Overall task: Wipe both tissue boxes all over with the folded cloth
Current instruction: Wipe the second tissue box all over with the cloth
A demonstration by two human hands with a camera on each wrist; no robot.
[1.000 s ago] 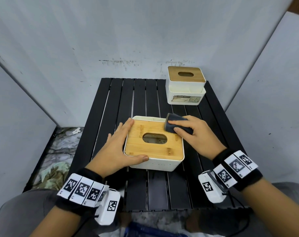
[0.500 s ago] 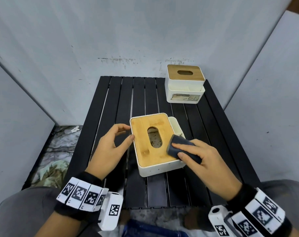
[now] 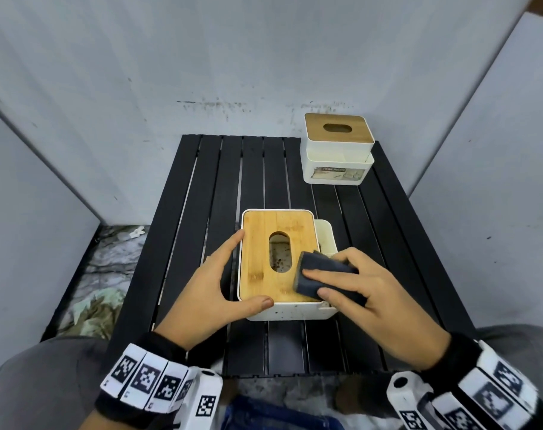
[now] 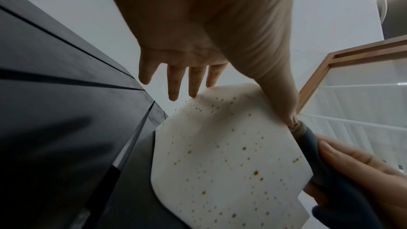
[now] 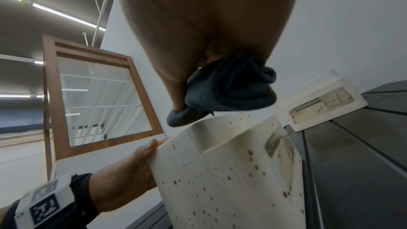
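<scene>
The near tissue box [image 3: 273, 315], white with brown specks and a bamboo lid [image 3: 258, 243], stands lengthwise in the middle of the black slatted table [image 3: 202, 197]. My left hand [image 3: 220, 274] lies against its left side with straight fingers, thumb on the near wall. My right hand [image 3: 372, 293] holds the dark folded cloth [image 3: 320, 274] and presses it on the lid's near right corner. In the right wrist view the cloth [image 5: 231, 93] is bunched under the thumb above the box [image 5: 220, 180]. The second tissue box [image 3: 338, 150] stands untouched at the table's far right.
Grey walls close in the table at the back and on both sides. Crumpled material [image 3: 102, 274] lies on the floor to the left. My knees sit at the table's near edge. Bare slats run to the left of and behind the near box.
The near box has been turned from crosswise to lengthwise. The cloth went from the lid's far right corner to its near right corner. My left hand came back onto the box's left side.
</scene>
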